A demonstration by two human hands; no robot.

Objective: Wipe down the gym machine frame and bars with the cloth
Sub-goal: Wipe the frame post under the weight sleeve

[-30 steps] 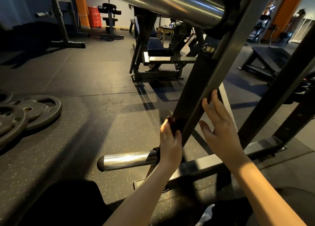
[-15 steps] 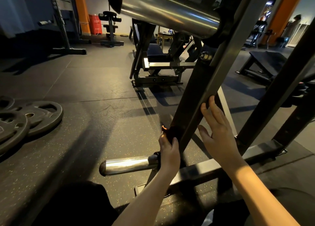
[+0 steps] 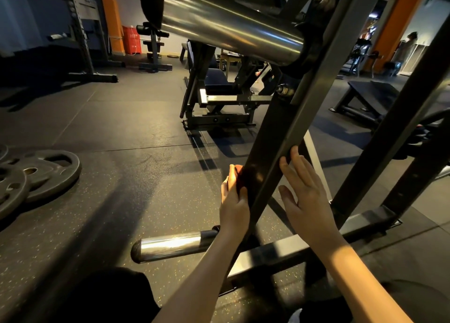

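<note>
On the left edge of the post (image 3: 287,128), fingers (image 3: 231,180) of our left hand (image 3: 233,206) curl round the dark cloth (image 3: 241,178), pinning it to the metal. Our right hand (image 3: 307,201) lies flat, its straight fingers touching the right face and holding nothing. The post leans, its long axis rising rightward from the base bar (image 3: 280,252)
</note>
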